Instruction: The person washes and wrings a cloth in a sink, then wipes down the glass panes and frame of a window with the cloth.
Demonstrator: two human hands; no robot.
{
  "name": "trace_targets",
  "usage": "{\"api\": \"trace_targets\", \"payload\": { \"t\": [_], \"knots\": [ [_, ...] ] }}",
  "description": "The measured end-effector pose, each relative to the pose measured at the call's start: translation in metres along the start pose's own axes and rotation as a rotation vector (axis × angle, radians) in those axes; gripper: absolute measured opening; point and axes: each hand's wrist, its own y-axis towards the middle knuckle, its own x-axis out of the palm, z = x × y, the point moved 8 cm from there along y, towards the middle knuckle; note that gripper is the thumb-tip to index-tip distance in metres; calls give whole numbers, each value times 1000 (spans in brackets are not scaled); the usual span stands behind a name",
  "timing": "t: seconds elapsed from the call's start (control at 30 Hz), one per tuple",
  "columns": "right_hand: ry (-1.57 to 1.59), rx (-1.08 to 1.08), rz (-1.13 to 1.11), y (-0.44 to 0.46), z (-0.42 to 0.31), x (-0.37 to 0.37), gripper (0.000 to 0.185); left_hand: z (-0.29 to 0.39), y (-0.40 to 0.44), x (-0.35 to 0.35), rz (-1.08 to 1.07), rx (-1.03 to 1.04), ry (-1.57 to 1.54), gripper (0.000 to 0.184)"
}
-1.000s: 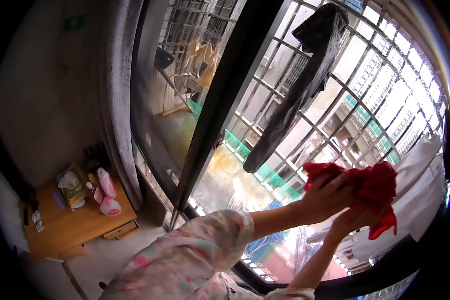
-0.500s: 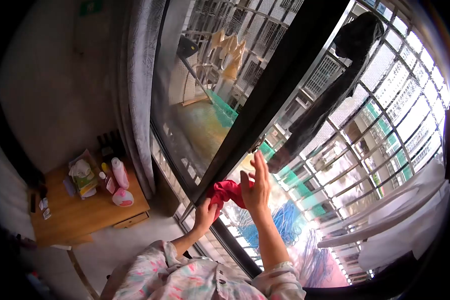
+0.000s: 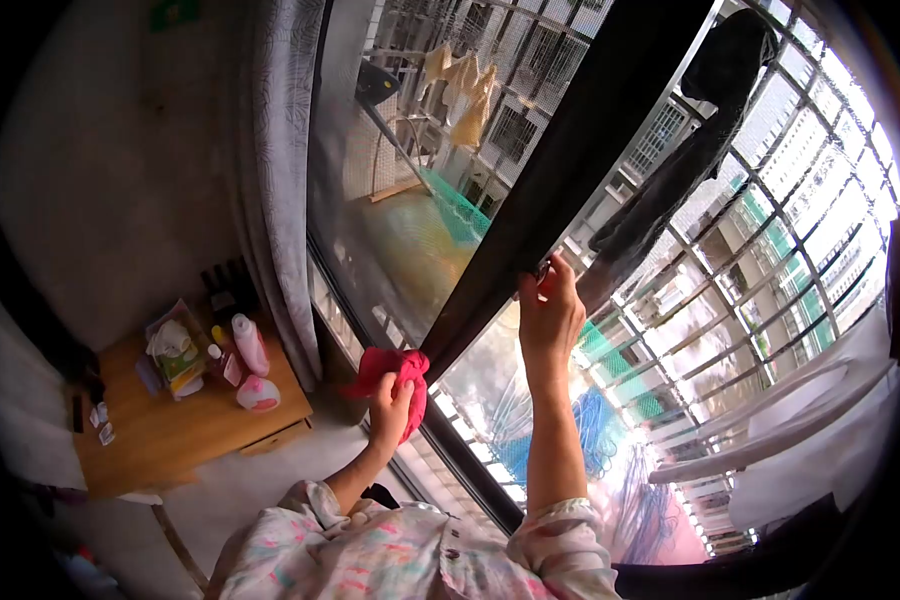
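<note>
A bunched red cloth (image 3: 378, 366) is in my left hand (image 3: 390, 412), its fingers closed around the lower part in front of the window. Higher up, my right hand (image 3: 552, 325) has its thumb and fingers pinched at a small dark window latch (image 3: 541, 270). That latch sits on the edge of the thick black window frame (image 3: 510, 225). The fingers hide part of the latch, so I cannot tell its position.
At left stands a wooden table (image 3: 195, 445) with a pink bottle (image 3: 251, 345) and other items. A grey curtain (image 3: 288, 180) hangs beside the window. Outside are metal bars (image 3: 760, 180), a dark hanging garment (image 3: 660, 205) and blue cords (image 3: 595, 430). White fabric (image 3: 800, 440) hangs at right.
My right hand has left the red cloth, moved up and closed at the latch. My left hand has shifted slightly left with the cloth.
</note>
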Motion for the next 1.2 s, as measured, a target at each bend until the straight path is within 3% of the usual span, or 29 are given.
{"api": "trace_targets", "payload": {
  "t": [0.13, 0.27, 0.53, 0.73, 0.93, 1.03, 1.07, 1.2],
  "knots": [
    [208, 116, -90, -3, 16, 2, 17, 19, 4, -2, 70, 17, -25, 18],
    [0, -3, -66, 4, 1, -5, 10, 5, -8, 1, -4, -91, -20, 19],
    [-53, 92, -46, 3, 2, -9, 10, 10, -19, 0, -22, -71, -60, 18],
    [18, 19, -3, 5, 5, -10, 10, 17, -19, 8, -111, -83, 16, 20],
    [70, 13, 28, 5, 11, -11, 10, 13, -15, 1, -109, -127, -113, 22],
    [72, 44, 23, 4, 10, -12, 10, 29, -10, -3, -175, -140, -78, 23],
    [69, 53, 23, 4, 8, -13, 10, 30, -5, 2, -159, -48, -59, 22],
    [42, 54, -84, 6, 12, -6, 16, 109, 16, 34, -276, 83, -78, 22]
  ]
}}
